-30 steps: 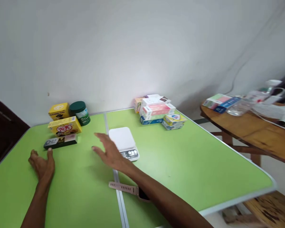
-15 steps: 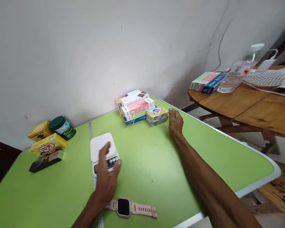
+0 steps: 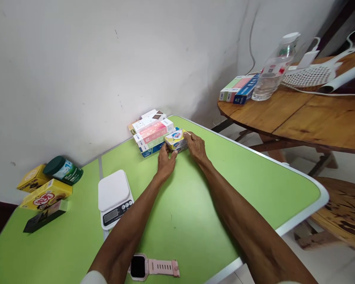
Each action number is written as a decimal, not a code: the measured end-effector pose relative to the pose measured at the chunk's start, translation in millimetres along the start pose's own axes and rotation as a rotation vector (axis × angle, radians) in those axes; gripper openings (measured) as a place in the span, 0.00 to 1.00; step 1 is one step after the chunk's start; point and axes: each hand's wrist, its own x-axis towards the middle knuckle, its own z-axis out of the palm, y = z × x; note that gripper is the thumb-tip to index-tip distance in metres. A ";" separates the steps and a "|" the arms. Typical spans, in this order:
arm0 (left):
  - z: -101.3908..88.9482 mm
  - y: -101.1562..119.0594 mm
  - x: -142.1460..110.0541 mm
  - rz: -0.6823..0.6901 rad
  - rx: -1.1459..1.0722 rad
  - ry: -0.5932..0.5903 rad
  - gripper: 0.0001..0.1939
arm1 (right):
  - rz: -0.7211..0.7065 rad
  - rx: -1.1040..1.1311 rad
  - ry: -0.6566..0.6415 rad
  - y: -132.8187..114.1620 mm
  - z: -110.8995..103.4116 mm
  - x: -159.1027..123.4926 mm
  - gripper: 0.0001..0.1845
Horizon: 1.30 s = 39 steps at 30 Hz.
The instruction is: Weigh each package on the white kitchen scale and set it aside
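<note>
Two small yellow-and-white soap boxes (image 3: 175,137) lie stacked at the front of a pile of cartons. My right hand (image 3: 197,146) is closed against their right end, fingertips over the top edge. Around their left front corner my left hand (image 3: 166,161) is bent, its thumb and fingers touching the boxes; part of the lower box is hidden by my hands. Just behind stand a pink carton (image 3: 155,133) and a blue carton (image 3: 154,150), with a white box (image 3: 149,121) on top. A white digital kitchen scale (image 3: 114,191) sits left of my left forearm.
A pink smartwatch (image 3: 162,267) lies near the table's front edge. On the left are a green-lidded jar (image 3: 63,170), yellow boxes (image 3: 47,194) and a dark slim box (image 3: 45,216). A wooden table (image 3: 301,114) at right bears a water bottle (image 3: 273,73) and more cartons (image 3: 239,88).
My left hand has moved from over the scale, forward and right to the soap boxes. My right hand has come in against their right end. The view has shifted slightly right.
</note>
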 end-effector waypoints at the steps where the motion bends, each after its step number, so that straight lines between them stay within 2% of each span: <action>1: -0.2 -0.8 -1.9 0.003 0.007 0.000 0.32 | 0.001 -0.015 -0.003 -1.3 -0.2 -1.4 0.33; 4: -3.1 1.0 -13.8 -0.003 0.025 0.018 0.33 | 0.001 -0.043 -0.013 -7.3 -1.6 -11.1 0.33; 7: -12.5 8.2 -39.5 0.010 0.040 0.031 0.31 | 0.006 -0.056 -0.037 -16.5 -5.0 -32.8 0.33; 13: -58.2 29.2 -118.0 0.009 0.140 0.017 0.25 | 0.013 -0.026 -0.175 -35.1 -20.1 -102.8 0.30; 16: -80.8 37.3 -138.8 -0.049 0.154 -0.013 0.26 | 0.056 0.114 -0.300 -40.0 -32.8 -127.1 0.27; 18: -90.7 39.9 -140.0 -0.088 0.160 -0.043 0.35 | 0.124 0.220 -0.403 -41.2 -40.5 -132.6 0.29; 20: -96.3 40.8 -134.4 -0.114 0.186 -0.087 0.41 | 0.169 0.278 -0.460 -41.7 -45.7 -131.9 0.37; 23: -99.3 41.1 -122.8 -0.122 0.249 -0.173 0.36 | 0.153 0.290 -0.504 -42.9 -48.6 -127.1 0.49; 25: -99.7 41.3 -117.7 -0.120 0.262 -0.198 0.33 | 0.133 0.303 -0.539 -43.9 -48.8 -124.9 0.47; 30: -101.1 41.8 -113.5 -0.115 0.252 -0.237 0.31 | 0.110 0.358 -0.543 -43.0 -51.1 -123.0 0.35; 39: -101.4 39.2 -106.3 -0.080 0.264 -0.267 0.30 | 0.114 0.330 -0.616 -33.3 -55.1 -118.1 0.36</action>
